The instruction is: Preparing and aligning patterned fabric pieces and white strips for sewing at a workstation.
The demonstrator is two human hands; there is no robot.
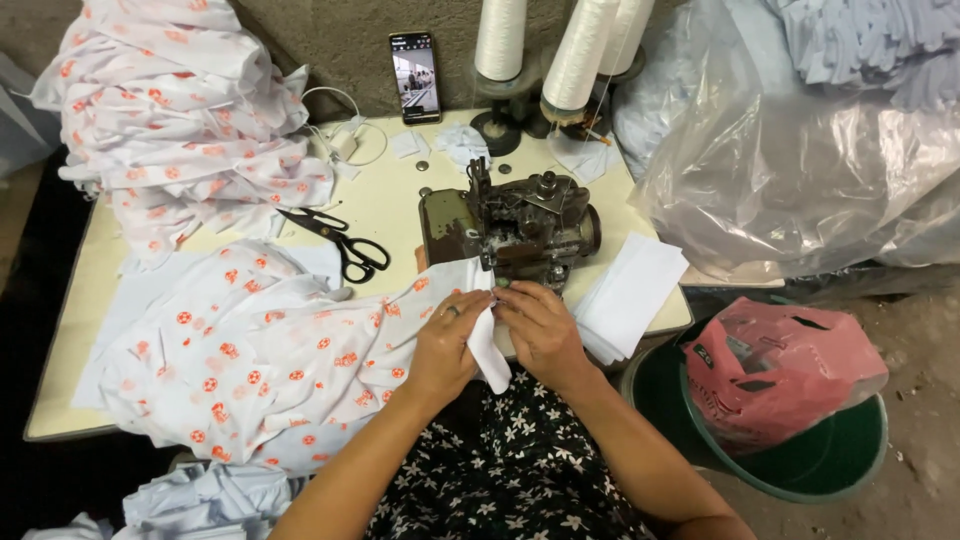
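The needle is hidden behind the machine [515, 222]; left hand [447, 340] and right hand [540, 328], fingers curled, pinch the white strip [487, 345] against printed cloth [290, 350] on the counter [385, 205].

Place: you sit in a small garment sewing workshop.
Machine: an overlock sewing machine [515, 225] stands at the middle of your cream worktable [390, 205].
Thread: tall white thread cones [580, 55] rise at the far edge.
Tools: black scissors [340, 240] lie left of the machine.
Stock: printed white fabric pieces [180, 110] pile at far left; cut white strips [630, 295] lie at right.
Waste: a green bin [830, 460] sits near right.
Walls: bare concrete wall [340, 45] behind.
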